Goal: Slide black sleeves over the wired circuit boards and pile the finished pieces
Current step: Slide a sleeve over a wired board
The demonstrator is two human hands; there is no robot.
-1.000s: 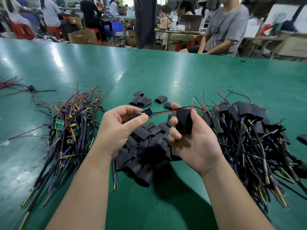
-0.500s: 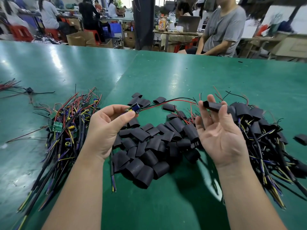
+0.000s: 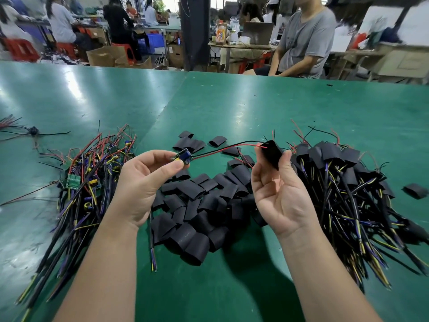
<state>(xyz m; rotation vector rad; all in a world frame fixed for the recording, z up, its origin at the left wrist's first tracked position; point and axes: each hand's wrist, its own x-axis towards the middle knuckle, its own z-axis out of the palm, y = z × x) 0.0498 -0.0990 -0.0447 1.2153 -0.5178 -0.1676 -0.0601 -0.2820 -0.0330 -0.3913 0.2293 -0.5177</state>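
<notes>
The left hand (image 3: 148,184) pinches the circuit board (image 3: 183,156) at ten o'clock of the loose-sleeve heap (image 3: 202,205). The right hand (image 3: 278,189), apart at two o'clock, grips a black sleeve (image 3: 271,152) beside the leads (image 3: 222,147). Splayed leads could snag its mouth.

The left hand (image 3: 148,182) covers part of the small circuit board (image 3: 183,156), hiding its underside. Its red and black wires (image 3: 222,148) reach the sleeve (image 3: 271,152) in the right hand (image 3: 278,196); whether they enter cannot be told. The finished pile (image 3: 348,182) runs off the right edge. The seated person (image 3: 306,36) is cut off at the top, and the workers (image 3: 62,22) behind are blurred.
</notes>
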